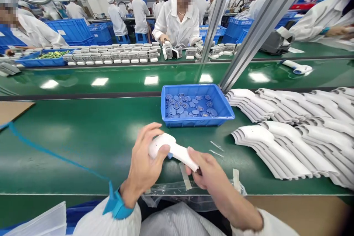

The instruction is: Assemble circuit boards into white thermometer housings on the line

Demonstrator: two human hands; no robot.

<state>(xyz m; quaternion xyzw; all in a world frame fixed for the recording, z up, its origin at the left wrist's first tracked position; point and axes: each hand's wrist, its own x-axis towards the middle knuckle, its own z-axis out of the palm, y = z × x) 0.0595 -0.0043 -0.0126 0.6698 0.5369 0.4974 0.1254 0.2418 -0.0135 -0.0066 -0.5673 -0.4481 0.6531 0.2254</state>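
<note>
Between my two hands is a white handheld scanner housing (177, 149) with a small blue part on its underside. My left hand (148, 156) is wrapped around its wide rounded head, thumb on top. Its narrow handle end lies in the grip of my right hand (204, 171), thumb above and fingers beneath. A blue wrist strap (118, 206) circles my left wrist, and its blue cord trails left across the bench. Just beyond the housing stands a blue bin (197, 122) holding many small flat blue parts (180, 110).
Nested stacks of white curved shells (272, 147) cover the right side of the green bench (83, 136). Clear plastic film with tape (185, 177) lies at the front edge. A metal post (243, 40) rises behind the bin. Opposite, a co-worker (178, 18) handles grey-and-white units.
</note>
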